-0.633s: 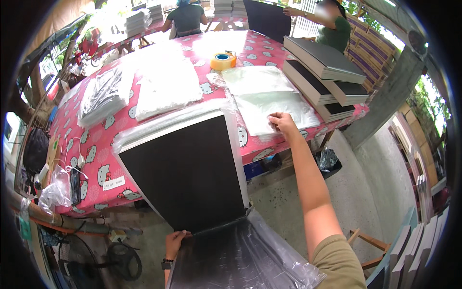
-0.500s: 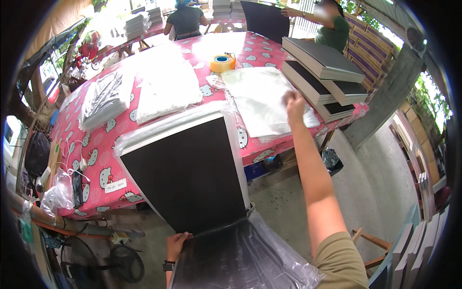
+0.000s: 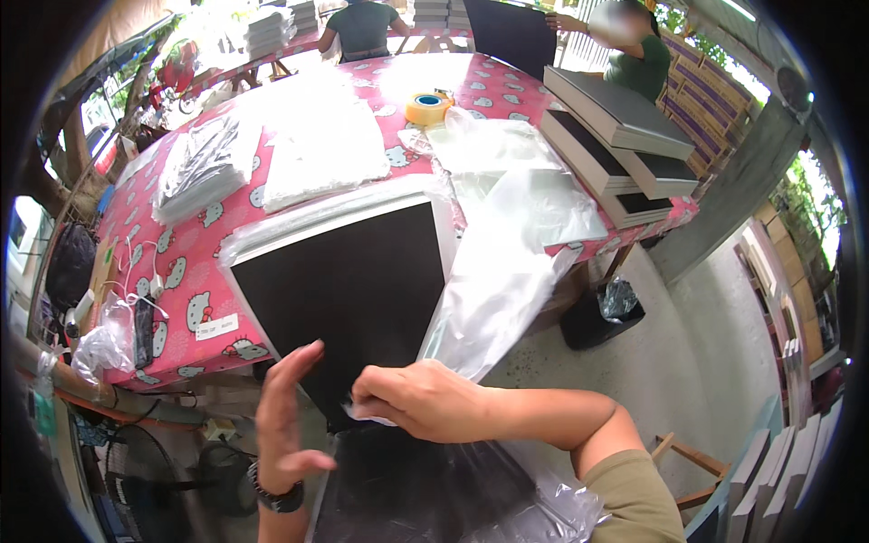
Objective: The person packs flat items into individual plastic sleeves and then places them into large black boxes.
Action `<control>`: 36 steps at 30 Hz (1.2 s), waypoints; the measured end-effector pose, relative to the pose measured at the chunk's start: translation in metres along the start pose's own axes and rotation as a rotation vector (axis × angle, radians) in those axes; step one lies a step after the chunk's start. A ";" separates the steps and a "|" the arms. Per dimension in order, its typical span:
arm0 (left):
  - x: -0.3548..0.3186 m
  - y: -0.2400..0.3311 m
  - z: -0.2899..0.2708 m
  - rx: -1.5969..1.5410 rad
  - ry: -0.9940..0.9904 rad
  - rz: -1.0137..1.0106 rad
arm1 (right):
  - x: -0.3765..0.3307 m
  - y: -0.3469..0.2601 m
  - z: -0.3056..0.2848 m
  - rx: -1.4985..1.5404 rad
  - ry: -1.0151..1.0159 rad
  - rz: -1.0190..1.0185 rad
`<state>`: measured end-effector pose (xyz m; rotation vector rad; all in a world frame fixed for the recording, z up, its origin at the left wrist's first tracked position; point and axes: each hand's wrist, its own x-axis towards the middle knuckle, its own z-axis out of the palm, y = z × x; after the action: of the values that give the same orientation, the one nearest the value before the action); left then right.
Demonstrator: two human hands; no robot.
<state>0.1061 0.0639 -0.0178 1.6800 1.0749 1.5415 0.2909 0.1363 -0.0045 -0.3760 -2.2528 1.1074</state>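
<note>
Your right hand (image 3: 425, 403) is closed, pinching the corner of a clear plastic bag (image 3: 502, 271); the bag hangs loose from your grip and trails up across the table edge. Your left hand (image 3: 288, 421) is open, fingers spread, holding nothing, just beside the lower corner of the black panel (image 3: 348, 290).

The panel lies partly in a plastic sleeve, overhanging the near edge of the table (image 3: 181, 271), which has a pink patterned cover. A second bagged black panel (image 3: 425, 489) sits below your hands, close to your body.

Around it:
- stack of clear bags (image 3: 498, 149) right of the panel, tape roll (image 3: 427, 109) behind
- white folded sheets (image 3: 321, 149) and a bagged pile (image 3: 204, 163) to the left
- grey flat boxes (image 3: 615, 136) stacked on the right end
- bin with black liner (image 3: 602, 312) on the floor under that end
- two other people at the far side, well apart from your hands
</note>
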 end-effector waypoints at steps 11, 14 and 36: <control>-0.007 -0.031 0.031 -0.454 0.363 -0.383 | 0.005 0.022 0.013 0.454 0.180 0.382; -0.010 -0.036 0.037 -0.648 0.320 -0.356 | 0.002 0.027 0.020 0.357 0.238 0.300; -0.010 -0.026 0.038 -1.083 0.388 -0.578 | 0.000 0.047 0.019 0.178 0.344 0.195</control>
<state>0.1397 0.0712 -0.0506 0.3157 0.5846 1.5989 0.2792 0.1535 -0.0506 -0.6678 -1.8318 1.2263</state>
